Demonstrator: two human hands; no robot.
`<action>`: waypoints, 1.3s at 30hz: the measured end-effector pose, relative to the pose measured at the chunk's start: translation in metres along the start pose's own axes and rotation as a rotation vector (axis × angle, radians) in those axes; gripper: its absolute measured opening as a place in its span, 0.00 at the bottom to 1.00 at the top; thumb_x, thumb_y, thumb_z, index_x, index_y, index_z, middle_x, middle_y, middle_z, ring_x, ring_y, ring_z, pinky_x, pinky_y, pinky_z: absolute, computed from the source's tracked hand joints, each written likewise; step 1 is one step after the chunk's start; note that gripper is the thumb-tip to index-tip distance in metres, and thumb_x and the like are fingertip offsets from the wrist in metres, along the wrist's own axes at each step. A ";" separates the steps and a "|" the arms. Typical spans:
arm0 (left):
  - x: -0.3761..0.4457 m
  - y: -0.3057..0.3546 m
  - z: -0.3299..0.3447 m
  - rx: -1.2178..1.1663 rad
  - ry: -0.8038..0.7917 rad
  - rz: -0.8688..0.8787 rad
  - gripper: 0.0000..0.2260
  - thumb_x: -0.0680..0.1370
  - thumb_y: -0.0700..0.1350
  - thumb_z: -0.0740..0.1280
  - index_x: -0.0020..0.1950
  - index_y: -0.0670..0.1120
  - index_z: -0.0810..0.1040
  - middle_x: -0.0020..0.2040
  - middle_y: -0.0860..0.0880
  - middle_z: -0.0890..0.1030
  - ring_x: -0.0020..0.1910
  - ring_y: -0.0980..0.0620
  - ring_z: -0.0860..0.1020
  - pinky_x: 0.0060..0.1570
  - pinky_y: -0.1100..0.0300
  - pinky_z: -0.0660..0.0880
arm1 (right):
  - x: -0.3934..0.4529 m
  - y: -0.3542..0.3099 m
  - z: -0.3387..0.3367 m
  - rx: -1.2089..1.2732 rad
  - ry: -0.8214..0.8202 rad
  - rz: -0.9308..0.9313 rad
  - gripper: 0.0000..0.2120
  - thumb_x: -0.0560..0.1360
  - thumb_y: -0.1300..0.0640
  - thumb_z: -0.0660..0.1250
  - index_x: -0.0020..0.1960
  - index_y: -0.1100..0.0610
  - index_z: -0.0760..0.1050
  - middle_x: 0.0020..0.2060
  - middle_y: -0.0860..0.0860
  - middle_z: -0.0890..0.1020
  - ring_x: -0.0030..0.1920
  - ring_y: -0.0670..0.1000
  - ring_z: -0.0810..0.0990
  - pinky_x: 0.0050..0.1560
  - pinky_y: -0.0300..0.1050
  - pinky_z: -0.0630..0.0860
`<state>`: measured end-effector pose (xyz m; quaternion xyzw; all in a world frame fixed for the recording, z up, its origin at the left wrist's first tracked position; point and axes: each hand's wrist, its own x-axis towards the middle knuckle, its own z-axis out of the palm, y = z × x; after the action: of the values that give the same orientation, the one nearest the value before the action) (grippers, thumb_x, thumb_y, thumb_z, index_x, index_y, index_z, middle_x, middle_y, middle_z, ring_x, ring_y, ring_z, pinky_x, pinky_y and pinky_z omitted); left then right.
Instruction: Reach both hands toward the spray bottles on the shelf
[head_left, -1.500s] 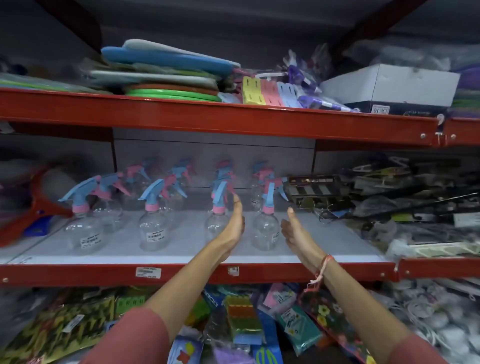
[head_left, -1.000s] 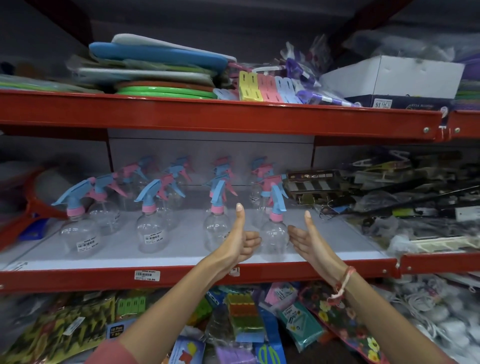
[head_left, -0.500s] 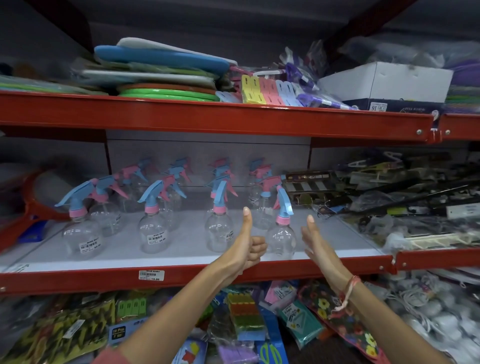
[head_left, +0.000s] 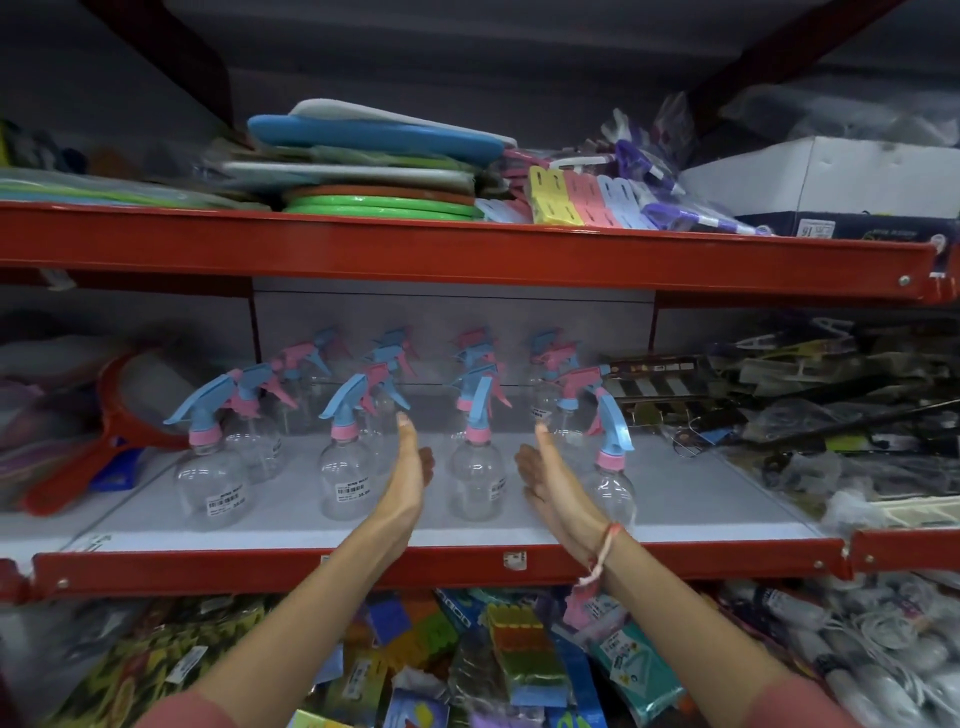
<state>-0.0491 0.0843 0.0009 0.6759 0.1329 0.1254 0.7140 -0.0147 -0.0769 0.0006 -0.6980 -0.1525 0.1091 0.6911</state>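
Several clear spray bottles with blue-and-pink trigger heads stand in rows on a white shelf (head_left: 701, 525) with a red front lip. My left hand (head_left: 408, 467) and my right hand (head_left: 550, 478) reach over the shelf, palms facing each other, thumbs up, fingers relaxed. Between them stands one front-row spray bottle (head_left: 475, 483); neither hand grips it. Another spray bottle (head_left: 615, 480) stands just behind my right hand, its blue trigger hanging down. A further bottle (head_left: 345, 483) is just left of my left hand.
The upper red shelf (head_left: 467, 249) carries stacked flat boards, coloured clips and a white box (head_left: 831, 174). A red-framed strainer (head_left: 130, 410) lies at left, packaged tools (head_left: 831, 395) at right. Packaged goods fill the bin below (head_left: 467, 665).
My left hand's curled fingers have straightened and both hands have moved forward over the shelf, to either side of the front middle bottle. The view has shifted slightly.
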 end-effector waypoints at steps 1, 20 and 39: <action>0.002 0.002 0.000 -0.016 -0.053 -0.034 0.45 0.72 0.71 0.38 0.75 0.40 0.60 0.74 0.41 0.66 0.73 0.45 0.66 0.75 0.47 0.54 | 0.003 -0.001 0.004 0.029 -0.014 0.034 0.38 0.77 0.35 0.45 0.78 0.59 0.47 0.78 0.55 0.54 0.77 0.52 0.55 0.77 0.49 0.51; -0.021 0.004 -0.046 -0.010 -0.382 -0.167 0.52 0.68 0.75 0.37 0.73 0.33 0.60 0.72 0.34 0.68 0.71 0.42 0.69 0.72 0.51 0.62 | -0.021 0.013 -0.004 0.066 -0.163 0.128 0.55 0.63 0.23 0.49 0.77 0.61 0.52 0.78 0.55 0.56 0.76 0.51 0.59 0.76 0.47 0.54; -0.031 0.007 -0.116 0.016 0.214 0.214 0.31 0.77 0.65 0.44 0.49 0.47 0.80 0.55 0.44 0.83 0.55 0.47 0.80 0.64 0.47 0.71 | -0.035 0.002 0.079 -0.031 0.047 -0.209 0.36 0.71 0.30 0.48 0.62 0.53 0.77 0.60 0.50 0.82 0.59 0.45 0.80 0.65 0.42 0.72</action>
<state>-0.1196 0.1813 0.0025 0.6745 0.1366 0.2711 0.6729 -0.0755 -0.0156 -0.0046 -0.6911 -0.2101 0.0176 0.6913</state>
